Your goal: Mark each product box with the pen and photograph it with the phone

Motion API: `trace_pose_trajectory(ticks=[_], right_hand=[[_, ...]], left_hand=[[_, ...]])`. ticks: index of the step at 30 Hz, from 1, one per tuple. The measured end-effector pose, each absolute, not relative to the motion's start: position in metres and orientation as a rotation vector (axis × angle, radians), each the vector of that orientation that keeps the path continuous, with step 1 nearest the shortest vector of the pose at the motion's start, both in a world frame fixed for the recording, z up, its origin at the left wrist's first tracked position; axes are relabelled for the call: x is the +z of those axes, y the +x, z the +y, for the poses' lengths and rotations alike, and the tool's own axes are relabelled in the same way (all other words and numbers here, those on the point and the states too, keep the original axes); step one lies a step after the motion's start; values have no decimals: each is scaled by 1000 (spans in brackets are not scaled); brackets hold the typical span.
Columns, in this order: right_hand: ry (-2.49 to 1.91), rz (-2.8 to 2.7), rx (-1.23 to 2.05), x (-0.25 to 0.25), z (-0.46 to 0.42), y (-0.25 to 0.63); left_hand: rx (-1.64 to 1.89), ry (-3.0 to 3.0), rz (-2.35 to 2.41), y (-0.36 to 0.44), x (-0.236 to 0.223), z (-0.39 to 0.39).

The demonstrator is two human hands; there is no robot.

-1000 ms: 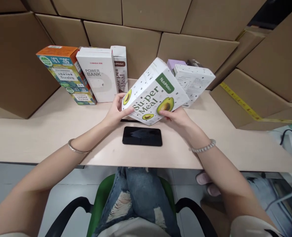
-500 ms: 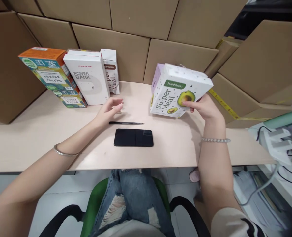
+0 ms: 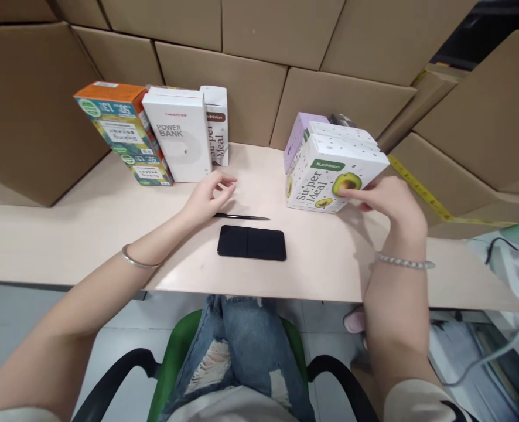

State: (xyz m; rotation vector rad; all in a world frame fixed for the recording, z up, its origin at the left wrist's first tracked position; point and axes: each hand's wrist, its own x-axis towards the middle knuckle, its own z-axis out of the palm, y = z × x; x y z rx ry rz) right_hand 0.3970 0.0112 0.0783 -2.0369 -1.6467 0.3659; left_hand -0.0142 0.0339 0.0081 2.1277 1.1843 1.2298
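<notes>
1. R hand (image 3: 393, 196) is at the avocado box (image 3: 318, 187), thumb on the front; can't tell if the other fingers grip the edge or just rest there.
2. Box stands on the table (image 3: 198, 269), R of centre, directly in front of a white box (image 3: 342, 133), w/ a purple box (image 3: 301, 138) back left.
3. Main risk imo: too hard a thumb push tips it back, shunting the white box & maybe the purple one too.
4. Also poss.: if fingers are hooked round that edge, a quick pull-away swings the box or topples it fwd.
5. L hand (image 3: 213, 196) is empty, loosely curled, near the pen (image 3: 246, 217). Careless wrist drop = pen rolls, poss. into the phone (image 3: 251, 243).
6. Power bank box (image 3: 184, 155) is v. close to that hand; a fast fwd reach could knock it over.
</notes>
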Motion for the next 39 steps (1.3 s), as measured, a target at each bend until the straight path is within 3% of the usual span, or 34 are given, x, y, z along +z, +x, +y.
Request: trace_pose_trajectory(ticks=[4, 11, 18, 27, 39], right_hand=[[-2563, -1681, 263, 91, -5, 356], [-1966, -2177, 115, 51, -15, 262], [-1342, -2079, 629, 23, 20, 203], [-1169, -1704, 896, 17, 129, 94], [-1156, -1664, 871, -16, 147, 75]], left_hand=[[1289, 2395, 1264, -21, 11, 39], [1500, 2323, 1486, -33, 14, 50], [1750, 1863, 1578, -35, 5, 53], [1831, 1470, 1543, -28, 1, 52], [1814, 1503, 1459, -22, 13, 41]])
